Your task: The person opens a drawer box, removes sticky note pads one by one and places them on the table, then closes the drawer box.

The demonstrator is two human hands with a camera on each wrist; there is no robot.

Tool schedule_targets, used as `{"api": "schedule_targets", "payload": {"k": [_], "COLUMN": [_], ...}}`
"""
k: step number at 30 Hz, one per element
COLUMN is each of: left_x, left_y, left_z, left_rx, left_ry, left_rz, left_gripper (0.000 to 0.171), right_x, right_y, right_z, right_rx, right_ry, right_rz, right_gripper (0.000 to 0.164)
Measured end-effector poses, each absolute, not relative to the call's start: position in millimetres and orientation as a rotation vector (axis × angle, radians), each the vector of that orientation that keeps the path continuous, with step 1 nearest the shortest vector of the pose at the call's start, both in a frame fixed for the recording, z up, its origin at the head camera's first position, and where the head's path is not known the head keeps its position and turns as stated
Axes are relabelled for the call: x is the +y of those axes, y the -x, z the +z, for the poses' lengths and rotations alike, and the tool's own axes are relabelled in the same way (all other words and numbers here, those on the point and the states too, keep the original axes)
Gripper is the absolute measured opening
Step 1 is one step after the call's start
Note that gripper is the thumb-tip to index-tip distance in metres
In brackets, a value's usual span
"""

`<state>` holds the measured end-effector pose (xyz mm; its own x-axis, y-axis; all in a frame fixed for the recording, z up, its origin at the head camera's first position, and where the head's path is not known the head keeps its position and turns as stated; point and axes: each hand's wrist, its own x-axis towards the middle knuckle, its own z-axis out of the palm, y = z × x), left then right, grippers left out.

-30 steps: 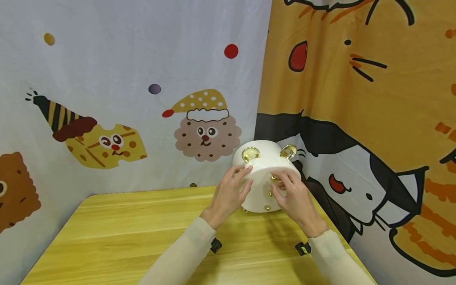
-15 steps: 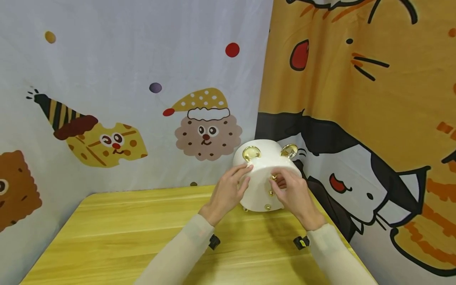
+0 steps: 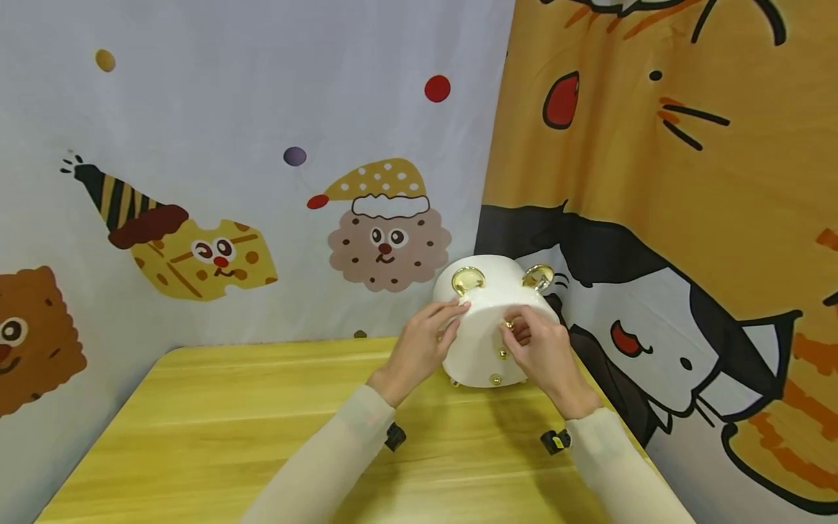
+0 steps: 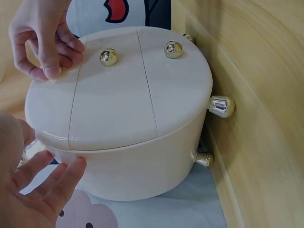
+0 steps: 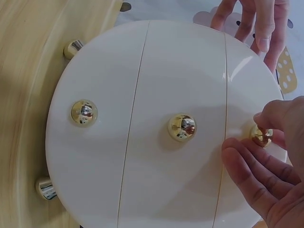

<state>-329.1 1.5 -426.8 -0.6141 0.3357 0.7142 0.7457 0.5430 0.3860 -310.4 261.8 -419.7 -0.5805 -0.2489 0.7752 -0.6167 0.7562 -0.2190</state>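
Note:
A rounded white drawer box [image 3: 474, 346] with gold ears [image 3: 468, 280] stands on the table near its far right corner. Three drawer fronts are stacked on its face, each with a round gold knob. My right hand [image 3: 543, 356] pinches the top knob [image 5: 261, 136] between thumb and fingers. The middle knob [image 5: 182, 127] and bottom knob [image 5: 84, 113] are untouched. My left hand [image 3: 419, 349] touches the box's upper left edge with fingers extended, thumb held apart from them. All the drawers look closed, their fronts flush.
The wood-grain table [image 3: 262, 407] stretches left and forward of the box. Behind it hangs a pale cartoon-printed curtain [image 3: 229, 109], and an orange cat-printed curtain [image 3: 609, 160] is close on the right. Short gold feet [image 5: 46, 188] hold the box up.
My right fingers have drawn in and curled more tightly around the top knob. The left hand stays at the box's edge. The head view has shifted slightly.

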Motion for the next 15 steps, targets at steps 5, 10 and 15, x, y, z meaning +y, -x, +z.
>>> {"api": "schedule_targets", "payload": {"k": [5,10,15], "left_x": [1.6,0.8,-1.5], "left_y": [330.7,334.0,335.3], "left_z": [-425.7,-424.4,-424.9], "left_rx": [-2.190,-2.199,-2.229], "left_ry": [0.877,0.877,0.875], "left_rz": [-0.933,-0.937,-0.944], "left_gripper": [0.036,0.036,0.036], "right_x": [262.9,262.5,261.6], "right_y": [311.1,310.9,311.7], "right_z": [-419.6,-418.0,-417.5], "right_rx": [-2.206,-2.216,-2.219], "right_ry": [-0.632,-0.613,-0.617], "right_rz": [0.616,0.612,0.618], "right_gripper": [0.021,0.019,0.019]}}
